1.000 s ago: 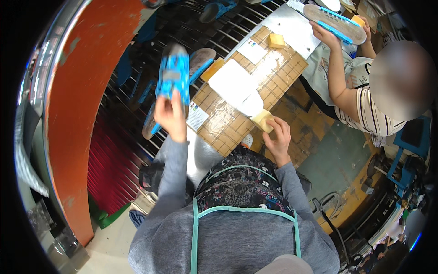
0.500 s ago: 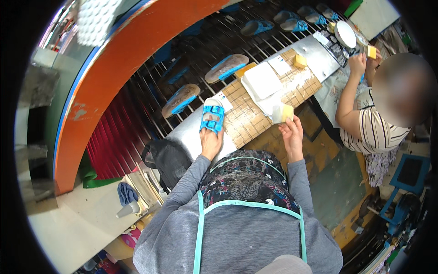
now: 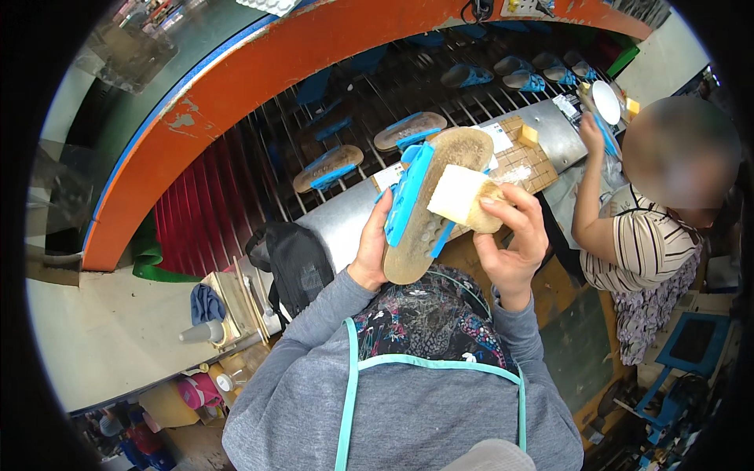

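Holding a sandal (image 3: 430, 208) sole-up w/ left hand (image 3: 371, 250), fingers wrapped round its blue strap, above the bench's near edge. Right hand (image 3: 512, 235) pinched a sponge block (image 3: 458, 195) against the sole. Step looked like wiping; next needs firm, even strokes.

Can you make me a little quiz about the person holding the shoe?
1. True or false: the left hand holds a sandal with a blue strap.
2. What does the right hand press on the sandal's sole: A) a pale sponge block, B) a hammer, C) a paintbrush?
3. Fill in: more sandals lie on the dark ____ rack.

Key: 1 true; 2 A; 3 wire.
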### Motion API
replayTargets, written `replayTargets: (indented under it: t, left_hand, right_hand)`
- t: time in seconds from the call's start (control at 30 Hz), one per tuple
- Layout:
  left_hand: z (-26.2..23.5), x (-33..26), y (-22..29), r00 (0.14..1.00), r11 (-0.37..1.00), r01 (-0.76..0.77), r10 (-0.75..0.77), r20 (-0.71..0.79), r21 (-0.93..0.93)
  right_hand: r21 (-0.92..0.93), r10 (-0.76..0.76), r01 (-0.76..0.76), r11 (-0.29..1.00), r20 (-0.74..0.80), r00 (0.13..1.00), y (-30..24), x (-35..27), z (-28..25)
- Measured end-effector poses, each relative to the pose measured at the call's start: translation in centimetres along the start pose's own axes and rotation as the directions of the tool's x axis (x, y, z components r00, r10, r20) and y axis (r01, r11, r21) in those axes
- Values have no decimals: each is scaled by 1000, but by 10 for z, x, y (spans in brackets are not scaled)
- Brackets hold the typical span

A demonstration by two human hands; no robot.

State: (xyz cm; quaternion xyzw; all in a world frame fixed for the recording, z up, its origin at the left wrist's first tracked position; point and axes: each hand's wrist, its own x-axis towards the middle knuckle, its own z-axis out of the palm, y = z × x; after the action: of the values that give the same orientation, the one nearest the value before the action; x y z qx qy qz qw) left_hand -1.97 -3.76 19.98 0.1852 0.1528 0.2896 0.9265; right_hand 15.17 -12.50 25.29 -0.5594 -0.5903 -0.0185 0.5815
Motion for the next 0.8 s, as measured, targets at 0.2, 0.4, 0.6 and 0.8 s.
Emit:
replayTargets:
  t: [0.2,0.4,0.6,0.8]
  left_hand:
    - [11,-21,-3,1000,995,-1,4,-26,98]
    - [17,-24,-8,1000,992,9,-7,-16,122]
    - [19,-18,-8,1000,985,-5,10,-25,174]
    - [19,-19,-9,999,982,-32,36,-17,186]
  right_hand:
    - [59,-11,10,998,21,1000,-19,-15,-6]
    - [91,-23,37,995,-148,989,-14,-16,-5]
    - [105,4,12,994,-152,988,-7,-11,1]
    - [101,16,-3,995,-128,992,-2,-8,3]
